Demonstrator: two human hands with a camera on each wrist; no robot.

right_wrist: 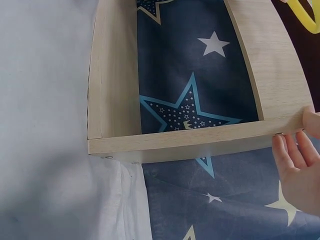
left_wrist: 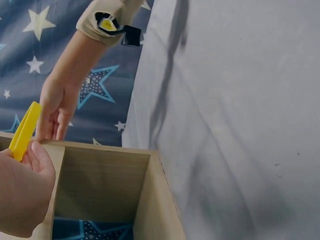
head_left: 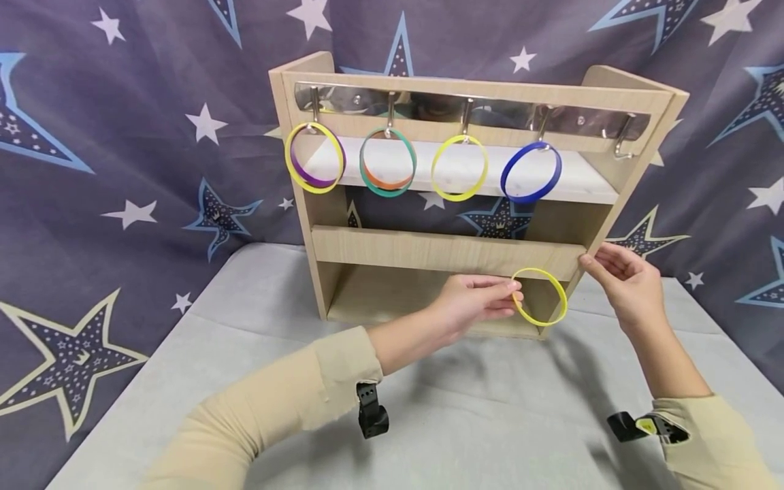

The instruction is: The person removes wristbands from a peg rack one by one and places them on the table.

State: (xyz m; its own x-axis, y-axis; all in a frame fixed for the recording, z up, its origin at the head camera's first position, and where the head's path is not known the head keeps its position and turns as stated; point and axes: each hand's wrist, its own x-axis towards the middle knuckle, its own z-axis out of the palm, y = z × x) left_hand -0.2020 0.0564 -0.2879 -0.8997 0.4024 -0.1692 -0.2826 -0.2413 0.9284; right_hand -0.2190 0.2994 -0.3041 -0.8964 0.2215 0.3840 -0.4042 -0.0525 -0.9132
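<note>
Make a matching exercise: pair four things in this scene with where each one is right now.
Things:
1. blue ring
2. loose yellow ring
3. right hand
4. far-right hook

Places:
A. pinched by the left hand
B. bare, on the metal rail
C. hanging from the fourth hook from the left
D. touching the side panel of the wooden rack

Pairs: 1-C, 2-A, 3-D, 4-B
</note>
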